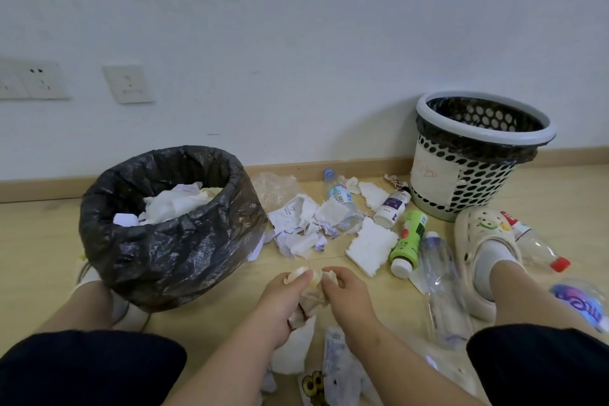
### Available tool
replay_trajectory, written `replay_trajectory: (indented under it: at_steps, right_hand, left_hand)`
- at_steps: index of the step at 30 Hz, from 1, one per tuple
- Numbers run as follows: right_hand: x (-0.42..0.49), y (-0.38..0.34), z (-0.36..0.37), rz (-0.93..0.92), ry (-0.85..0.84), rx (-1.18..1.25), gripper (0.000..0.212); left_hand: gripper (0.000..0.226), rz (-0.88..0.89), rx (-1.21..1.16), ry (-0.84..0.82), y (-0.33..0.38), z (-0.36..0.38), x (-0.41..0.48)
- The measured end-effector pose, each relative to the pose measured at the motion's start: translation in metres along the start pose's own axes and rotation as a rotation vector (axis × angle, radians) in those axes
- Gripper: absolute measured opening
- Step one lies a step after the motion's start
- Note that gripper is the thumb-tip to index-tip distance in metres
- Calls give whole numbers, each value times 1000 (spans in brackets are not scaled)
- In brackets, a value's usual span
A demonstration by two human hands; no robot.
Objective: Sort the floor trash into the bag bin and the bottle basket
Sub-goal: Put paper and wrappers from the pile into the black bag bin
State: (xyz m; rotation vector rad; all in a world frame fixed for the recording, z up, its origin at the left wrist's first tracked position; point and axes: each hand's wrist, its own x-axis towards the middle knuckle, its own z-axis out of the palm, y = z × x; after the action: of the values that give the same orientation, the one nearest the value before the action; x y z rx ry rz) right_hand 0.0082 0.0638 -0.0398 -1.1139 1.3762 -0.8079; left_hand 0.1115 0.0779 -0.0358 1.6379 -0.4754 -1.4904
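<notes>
Pinching wad (312, 299), perhaps tissue, left hand (279, 301), right hand (350, 297), near bin (171, 257)

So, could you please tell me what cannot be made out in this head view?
In the head view:
Inside of the basket: hidden by its rim and black liner.
Deeper in the bag bin: papers on top hide anything below.
The crumpled wad: mostly covered by the left hand and right hand.
The blue-labelled bottle: cut off by the right edge, blurred.
Red writing on the basket's label: too blurred to read.
</notes>
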Motion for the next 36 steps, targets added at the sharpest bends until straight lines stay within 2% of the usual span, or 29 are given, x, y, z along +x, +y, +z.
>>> replay_trajectory:
  at_steps: [4,8,13,16,20,24,26,27,30,34,36]
  right_hand:
    - [-12,-12,8,18,-67,26,23]
    - [-24,-41,21,85,-218,174,15]
    - [-32,-92,60,3,-345,200,17]
    - [-33,-126,86,-89,-381,231,26]
    - [-30,-160,122,-140,-395,228,24]
    - [-25,-178,148,-69,-401,335,22]
    - [-18,-180,156,-11,-388,384,31]
    - [-14,-179,157,7,-372,366,35]
    - [-4,-169,158,-10,-300,180,36]
    - [2,-151,147,-13,-247,107,19]
    - [3,-144,137,5,-209,76,25]
  left_hand:
    - [18,108,49,82,11,-6,-14]
    - [25,226,17,179,41,-20,-22]
    - [24,425,51,274,91,-46,-33]
    - [24,516,151,386,118,-69,-39]
    - [22,556,223,517,143,-104,-43]
    - [16,521,-59,506,157,-133,-35]
    - [21,453,-141,487,161,-148,-27]
    - [31,413,-150,456,161,-152,-25]
    - [57,365,35,431,155,-152,-23]
    - [49,488,377,394,144,-131,-29]
    - [40,545,478,377,137,-120,-32]
